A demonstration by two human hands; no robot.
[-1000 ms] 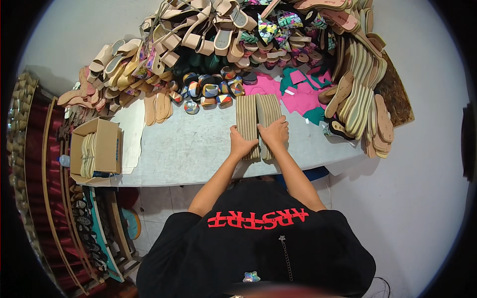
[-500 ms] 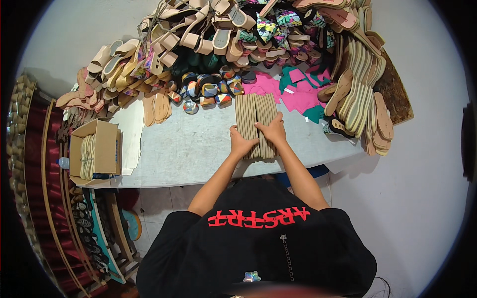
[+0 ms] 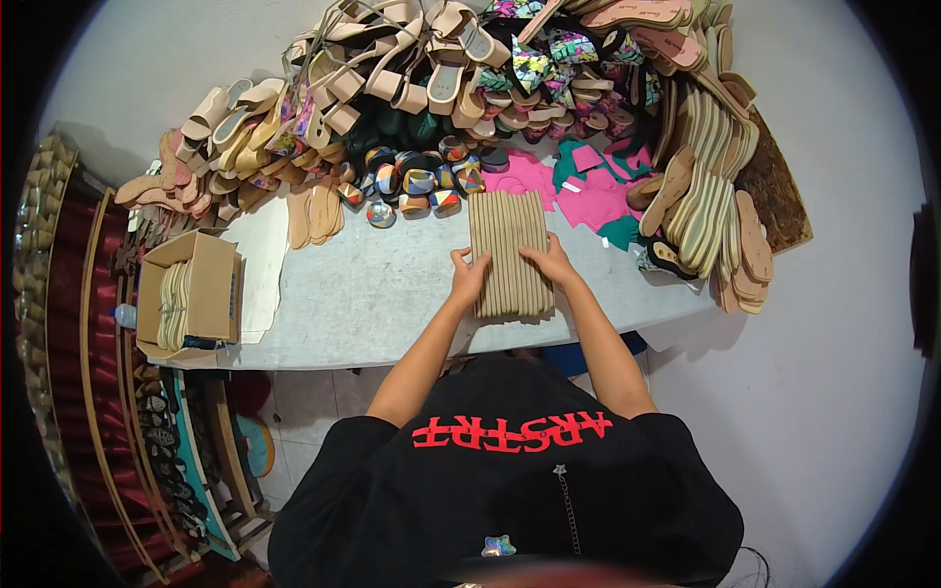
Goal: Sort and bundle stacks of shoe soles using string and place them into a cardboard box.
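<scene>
A tightly packed row of beige shoe soles stands on edge on the table, their long striped edges facing up. My left hand grips the row from its left side, with the thumb against the near part of the edges. From the right side my right hand holds it, the thumb lying over the top edges. Between them the soles are squeezed into one block without a visible gap. The fingers on the outer sides are partly hidden.
A cardboard box holding more soles stands at the left. Patterned heels lie beyond the row, with pink fabric pieces to their right. Piled sandals line the back. Stacked soles crowd the table's right end.
Two bundles with a dark gap between them have come together into one block. My right hand has moved from the gap to the block's right side; my left has shifted slightly left.
</scene>
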